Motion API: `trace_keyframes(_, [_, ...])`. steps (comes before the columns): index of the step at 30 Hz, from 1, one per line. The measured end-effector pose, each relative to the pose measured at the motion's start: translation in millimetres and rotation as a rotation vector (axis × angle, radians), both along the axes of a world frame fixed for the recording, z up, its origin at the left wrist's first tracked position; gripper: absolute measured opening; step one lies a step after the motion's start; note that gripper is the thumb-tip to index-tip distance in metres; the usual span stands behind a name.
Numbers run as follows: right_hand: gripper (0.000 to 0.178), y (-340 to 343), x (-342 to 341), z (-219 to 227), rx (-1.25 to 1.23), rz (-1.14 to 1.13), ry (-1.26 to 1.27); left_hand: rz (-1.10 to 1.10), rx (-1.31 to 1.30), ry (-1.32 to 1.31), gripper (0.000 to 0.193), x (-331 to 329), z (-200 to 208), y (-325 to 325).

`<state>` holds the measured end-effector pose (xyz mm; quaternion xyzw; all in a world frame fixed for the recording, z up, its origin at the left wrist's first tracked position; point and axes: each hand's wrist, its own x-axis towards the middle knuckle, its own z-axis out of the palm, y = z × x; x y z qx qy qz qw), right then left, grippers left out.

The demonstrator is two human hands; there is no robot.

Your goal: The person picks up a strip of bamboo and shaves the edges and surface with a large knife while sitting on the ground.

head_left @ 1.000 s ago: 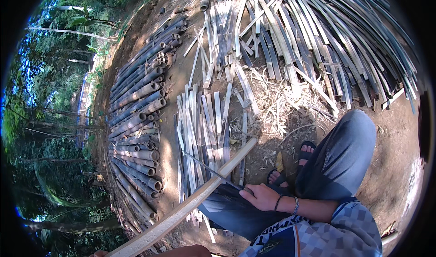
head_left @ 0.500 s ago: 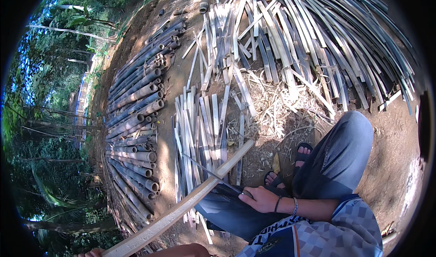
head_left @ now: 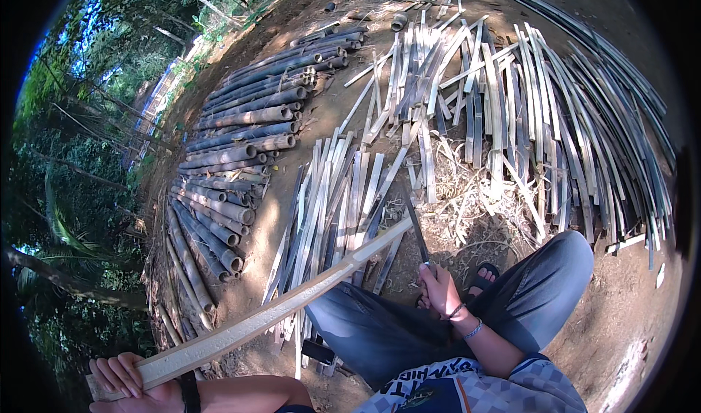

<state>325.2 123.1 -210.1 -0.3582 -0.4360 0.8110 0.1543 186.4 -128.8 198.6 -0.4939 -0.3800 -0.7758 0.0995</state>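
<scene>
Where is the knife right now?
In the head view, the knife is right of centre, held in the right hand, its blade pointing up the picture beside the far end of the strip.

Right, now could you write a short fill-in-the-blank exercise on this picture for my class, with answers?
1. The left hand grips the long pale strip near one ____.
2. The right hand holds the knife by its ____.
3. A black band circles the left ____.
4. Their open ends show that the round poles are ____.

Missing words: end; handle; wrist; hollow.
</scene>
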Motion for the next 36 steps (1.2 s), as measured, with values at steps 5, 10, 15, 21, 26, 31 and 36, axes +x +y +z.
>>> trace_keyframes(5, [0.035,6,4,10,0.005,-0.082,0.021,0.064,0.213,-0.018,0.034,42,1,-39])
trace_keyframes(10, [0.032,-9,-4,14,-0.010,-0.135,0.161,0.228,0.550,-0.107,0.038,28,-64,8])
trace_keyframes(15, [0.034,1,8,11,-0.064,-0.278,0.216,0.345,0.625,-0.357,0.039,-11,-182,174])
trace_keyframes(21, [0.044,21,16,2,-0.099,-0.389,0.147,0.434,0.020,-0.053,0.020,30,-266,249])
trace_keyframes(26, [0.047,37,25,-12,-0.190,-0.471,0.140,0.464,-0.331,0.577,0.030,74,-227,251])
trace_keyframes(31, [0.047,31,34,-11,-0.244,-0.487,0.135,0.451,-0.246,0.856,0.037,97,-233,263])
trace_keyframes(36, [0.047,32,34,-13,-0.268,-0.504,0.130,0.412,-0.247,0.841,0.037,99,-237,266])
